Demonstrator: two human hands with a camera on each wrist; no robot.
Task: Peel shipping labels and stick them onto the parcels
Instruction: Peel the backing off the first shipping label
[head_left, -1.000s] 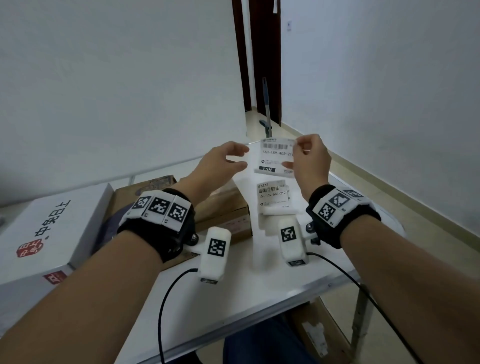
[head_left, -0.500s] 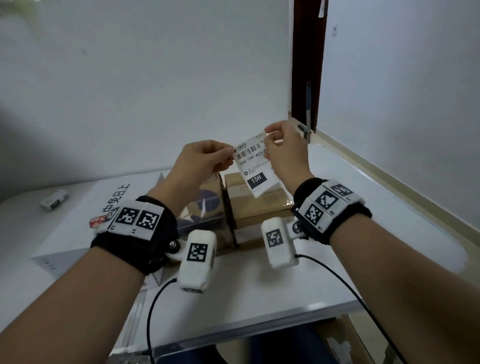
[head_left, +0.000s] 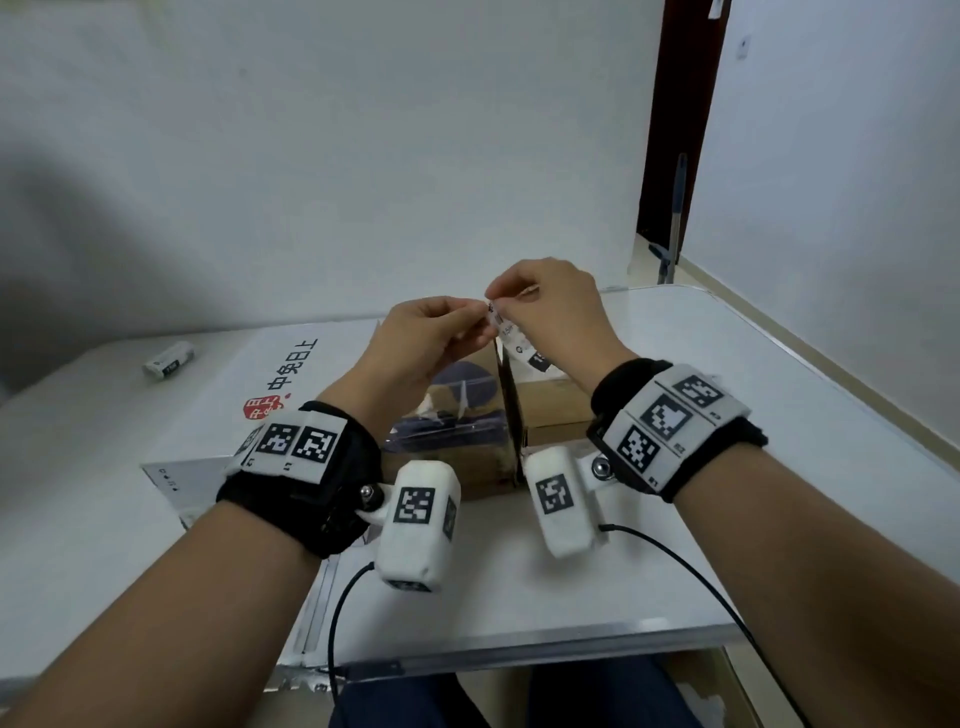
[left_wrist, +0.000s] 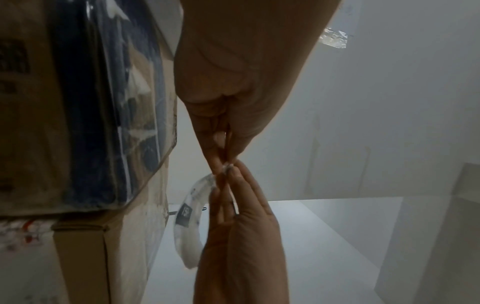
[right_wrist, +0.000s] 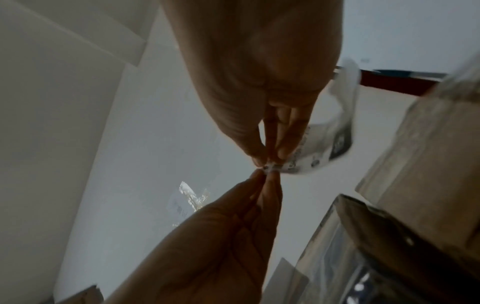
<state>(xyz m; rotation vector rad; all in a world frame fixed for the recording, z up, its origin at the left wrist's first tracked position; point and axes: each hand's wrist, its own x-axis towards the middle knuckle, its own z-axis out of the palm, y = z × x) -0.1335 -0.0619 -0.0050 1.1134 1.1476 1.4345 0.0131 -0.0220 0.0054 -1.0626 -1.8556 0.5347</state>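
Above the counter (head_left: 727, 519), at 12 o'clock from the parcels (head_left: 550, 410), left hand (head_left: 415, 343) and right hand (head_left: 556, 312) pinch one label (head_left: 511, 338) corner — flimsy, curling, best gripped at edges.

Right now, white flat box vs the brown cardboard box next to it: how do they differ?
The white box is wide, flat and low; the brown box is smaller and stands taller. The white box carries a red seal and black printed characters on its top; the brown box is plain cardboard with a taped seam. The white box lies under the left hand; the brown box sits under the right hand. Both rest on the white table, and neither shows a shipping label.
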